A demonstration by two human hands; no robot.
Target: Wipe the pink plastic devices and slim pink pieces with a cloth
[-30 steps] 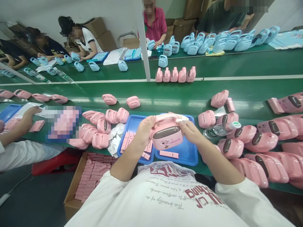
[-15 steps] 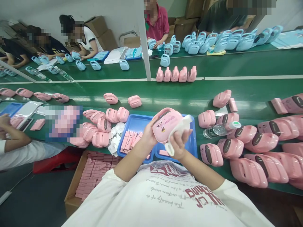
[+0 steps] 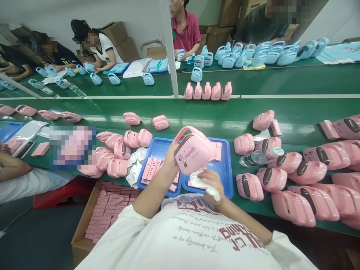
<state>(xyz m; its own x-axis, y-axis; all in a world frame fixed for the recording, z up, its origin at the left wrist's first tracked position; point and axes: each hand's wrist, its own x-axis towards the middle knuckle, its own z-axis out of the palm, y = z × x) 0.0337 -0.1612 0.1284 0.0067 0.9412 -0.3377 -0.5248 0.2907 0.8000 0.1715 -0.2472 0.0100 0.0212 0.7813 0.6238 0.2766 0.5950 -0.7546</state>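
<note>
Change: pink case [image 3: 194, 152] tipped further over than half a second ago, printed face now turned down-left, handle up at the top; white cloth [image 3: 204, 184] gone from the case's right flank to its lower edge.
Meaning: wiping judged to have passed from the side to the underside; case not yet set down among the finished ones.
Left hand [image 3: 170, 157]: raised over the blue tray [image 3: 228, 176], fingers wrapped round the case's left side and handle, closed firmly on it, wrist bent back.
Right hand [image 3: 212, 185]: low, close to the chest, fingers bunched tight on the cloth, pressing it up against the case.
Case position: in the air above the tray, clear of the worktop [image 3: 213, 116].
Nearby: pink cases lying in rows [image 3: 292, 180] to the right; water bottle [image 3: 257, 157] beside them.
</note>
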